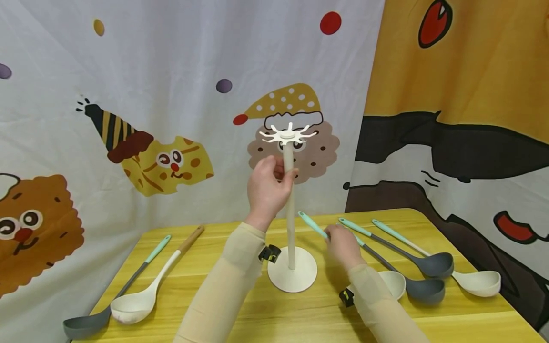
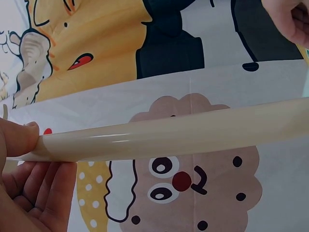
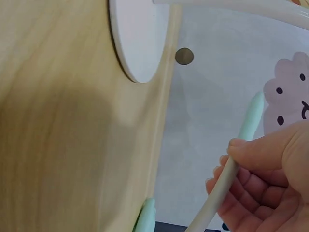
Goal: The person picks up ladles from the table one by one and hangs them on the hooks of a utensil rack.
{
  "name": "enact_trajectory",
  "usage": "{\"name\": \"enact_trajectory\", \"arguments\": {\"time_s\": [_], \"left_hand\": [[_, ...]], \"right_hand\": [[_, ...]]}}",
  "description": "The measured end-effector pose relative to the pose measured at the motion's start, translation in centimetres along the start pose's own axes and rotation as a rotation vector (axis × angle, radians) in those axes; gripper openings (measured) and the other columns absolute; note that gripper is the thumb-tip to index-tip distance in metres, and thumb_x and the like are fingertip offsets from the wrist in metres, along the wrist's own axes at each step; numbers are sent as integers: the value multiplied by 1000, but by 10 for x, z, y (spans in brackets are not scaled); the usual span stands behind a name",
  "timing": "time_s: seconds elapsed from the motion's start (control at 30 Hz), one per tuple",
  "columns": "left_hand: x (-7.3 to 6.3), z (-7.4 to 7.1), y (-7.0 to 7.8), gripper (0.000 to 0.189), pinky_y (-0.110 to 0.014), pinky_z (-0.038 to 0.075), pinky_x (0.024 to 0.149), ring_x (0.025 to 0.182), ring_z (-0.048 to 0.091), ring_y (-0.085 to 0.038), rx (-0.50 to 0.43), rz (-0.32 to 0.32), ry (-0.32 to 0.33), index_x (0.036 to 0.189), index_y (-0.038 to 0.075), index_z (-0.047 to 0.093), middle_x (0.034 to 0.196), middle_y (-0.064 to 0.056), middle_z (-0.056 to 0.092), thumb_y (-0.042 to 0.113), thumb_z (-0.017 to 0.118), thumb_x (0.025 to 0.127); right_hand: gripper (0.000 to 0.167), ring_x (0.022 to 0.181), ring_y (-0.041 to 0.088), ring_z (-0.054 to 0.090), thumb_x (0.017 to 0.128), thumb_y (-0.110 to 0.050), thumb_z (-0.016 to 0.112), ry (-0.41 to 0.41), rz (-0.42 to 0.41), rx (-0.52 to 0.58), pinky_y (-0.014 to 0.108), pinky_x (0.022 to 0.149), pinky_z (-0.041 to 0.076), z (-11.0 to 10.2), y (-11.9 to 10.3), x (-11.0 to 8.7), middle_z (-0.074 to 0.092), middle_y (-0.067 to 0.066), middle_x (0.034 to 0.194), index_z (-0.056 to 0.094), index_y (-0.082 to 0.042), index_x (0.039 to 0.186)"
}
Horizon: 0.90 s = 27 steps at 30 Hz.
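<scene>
A white utensil stand rises from the table on a round base (image 1: 285, 278), with a ring of hooks (image 1: 288, 135) at its top. My left hand (image 1: 270, 186) grips the upper pole (image 2: 169, 137) between thumb and fingers, just under the hooks. To the right of the stand, my right hand (image 1: 344, 245) pinches a white ladle (image 3: 219, 193) near its mint-green handle (image 3: 252, 116). The handle end points up and away over the table. In the head view, my forearm partly hides that ladle's bowl (image 1: 393, 283).
Right of my right hand lie a grey ladle (image 1: 425, 290), another grey ladle (image 1: 435, 265) and a white ladle (image 1: 480, 283). On the left lie a grey ladle (image 1: 87, 325) and a wooden-handled white ladle (image 1: 135, 305). A printed curtain (image 1: 180, 57) hangs behind the table (image 1: 274, 319).
</scene>
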<state>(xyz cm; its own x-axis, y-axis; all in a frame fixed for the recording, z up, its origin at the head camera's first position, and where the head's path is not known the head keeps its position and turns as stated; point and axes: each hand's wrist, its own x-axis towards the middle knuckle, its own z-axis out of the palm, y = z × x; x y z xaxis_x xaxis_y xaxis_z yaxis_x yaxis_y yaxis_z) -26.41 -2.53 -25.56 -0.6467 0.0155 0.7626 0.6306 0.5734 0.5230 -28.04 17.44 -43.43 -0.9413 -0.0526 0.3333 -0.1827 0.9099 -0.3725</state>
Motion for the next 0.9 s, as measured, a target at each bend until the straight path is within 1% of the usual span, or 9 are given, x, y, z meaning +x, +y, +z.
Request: {"name": "enact_trajectory", "arguments": {"time_s": [0.13, 0.27, 0.53, 0.7, 0.9], "left_hand": [[0, 0, 0, 22, -25, 53, 65, 74, 64, -16, 3, -3, -4, 92, 4, 63, 85, -6, 62, 20, 78, 87], [0, 0, 0, 22, -25, 53, 65, 74, 64, -16, 6, -8, -7, 93, 5, 64, 85, -6, 62, 20, 78, 88], [0, 0, 0, 22, -26, 54, 65, 74, 64, -16, 6, -12, -10, 93, 5, 64, 86, -6, 62, 21, 77, 88], [0, 0, 0, 22, -25, 53, 65, 74, 64, -16, 6, -10, -12, 93, 5, 64, 85, -6, 62, 22, 77, 88], [0, 0, 0, 22, -26, 54, 64, 74, 64, -17, 5, -5, -9, 92, 4, 63, 85, -6, 62, 21, 77, 88]], "right_hand": [[14, 84, 31, 63, 87, -2, 73, 38, 1, 34, 46, 75, 54, -6, -3, 1, 66, 12, 91, 71, 0, 100], [13, 84, 31, 62, 89, -3, 71, 77, -2, 70, 47, 76, 53, -12, -6, 2, 65, 12, 91, 69, 0, 101], [17, 86, 32, 62, 91, -3, 69, 144, -20, 136, 47, 78, 52, -20, -10, 4, 64, 14, 95, 68, 2, 107], [18, 85, 31, 61, 92, -2, 68, 177, -34, 178, 47, 76, 51, -27, -11, 5, 64, 15, 96, 67, 3, 109], [17, 84, 31, 61, 92, -2, 67, 221, -45, 233, 46, 74, 52, -37, -15, 7, 62, 17, 99, 67, 4, 109]]}}
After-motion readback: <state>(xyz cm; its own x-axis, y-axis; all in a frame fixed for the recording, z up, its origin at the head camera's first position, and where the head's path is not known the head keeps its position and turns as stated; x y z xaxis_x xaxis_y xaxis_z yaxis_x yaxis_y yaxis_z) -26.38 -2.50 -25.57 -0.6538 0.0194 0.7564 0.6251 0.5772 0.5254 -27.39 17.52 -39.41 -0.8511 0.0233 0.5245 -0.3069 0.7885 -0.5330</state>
